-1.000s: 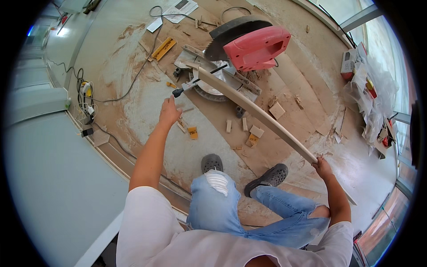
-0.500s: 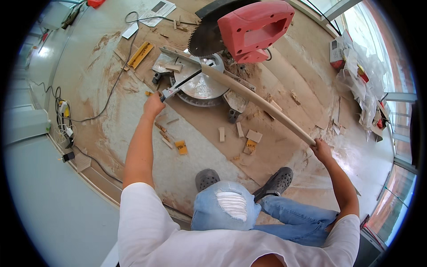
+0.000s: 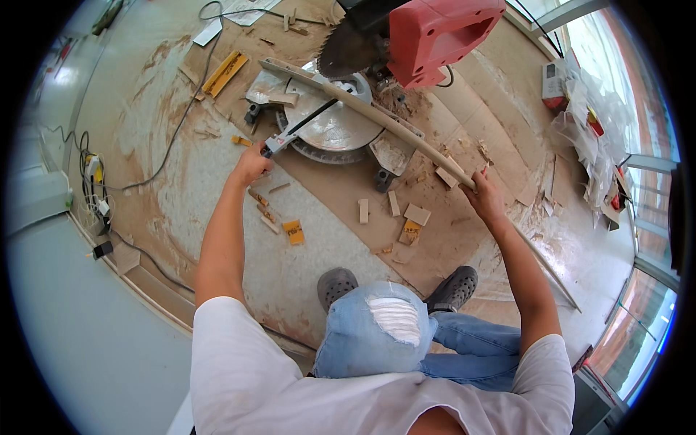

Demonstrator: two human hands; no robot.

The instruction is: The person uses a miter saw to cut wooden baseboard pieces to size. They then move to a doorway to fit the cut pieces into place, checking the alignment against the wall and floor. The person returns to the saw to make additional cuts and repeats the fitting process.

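A mitre saw stands on the floor ahead of me, with its round metal turntable [image 3: 330, 130] low and its toothed blade [image 3: 351, 49] raised above it. The red saw handle [image 3: 438, 40] is at the top, with neither hand on it. My left hand [image 3: 252, 164] is closed round the turntable's front handle [image 3: 279, 143]. A long pale wooden strip [image 3: 406, 135] lies along the saw's metal fence [image 3: 286, 70] and slants toward me on the right. My right hand [image 3: 484, 196] grips that strip near its near end. Its fingers are partly hidden.
Several wood offcuts [image 3: 417, 214] and yellow scraps [image 3: 293, 232] litter the dusty floor. A black cable [image 3: 174, 152] curves along the left. Plastic wrapping [image 3: 587, 145] lies at the right. A thin strip [image 3: 547, 264] shows beyond my right forearm. My grey clogs [image 3: 452, 288] are below.
My right hand has moved left, nearer the saw, with the wooden strip, which now sits farther along the fence. My left hand stays on the turntable handle. The view has shifted slightly.
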